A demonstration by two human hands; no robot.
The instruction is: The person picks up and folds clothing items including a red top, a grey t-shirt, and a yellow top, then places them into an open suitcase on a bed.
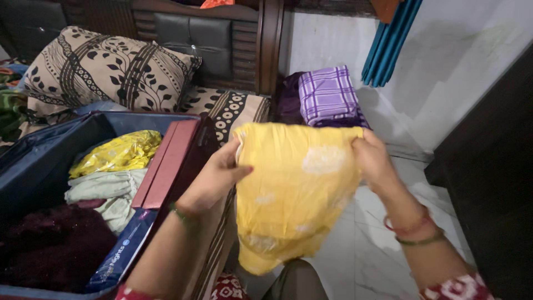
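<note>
A yellow cloth (294, 194) with pale white patches hangs in front of me, stretched between both hands. My left hand (219, 172) pinches its upper left corner, and my right hand (373, 160) grips the upper right edge. The cloth hangs over the gap between the bed and the floor. Just left of my left hand lies an open blue suitcase (39, 161) on the bed, holding a shiny yellow packet (119, 151), pale green folded clothes (108, 191), a dark maroon garment (53, 247) and a maroon flat box (166, 164).
A patterned pillow (105, 69) leans on the dark headboard (222, 41). Folded purple checked cloth (327, 94) sits on a pile beside the bed. Teal curtain (388, 44) hangs at the wall. White marble floor (377, 250) lies on the right, with dark furniture (494, 166) at the far right.
</note>
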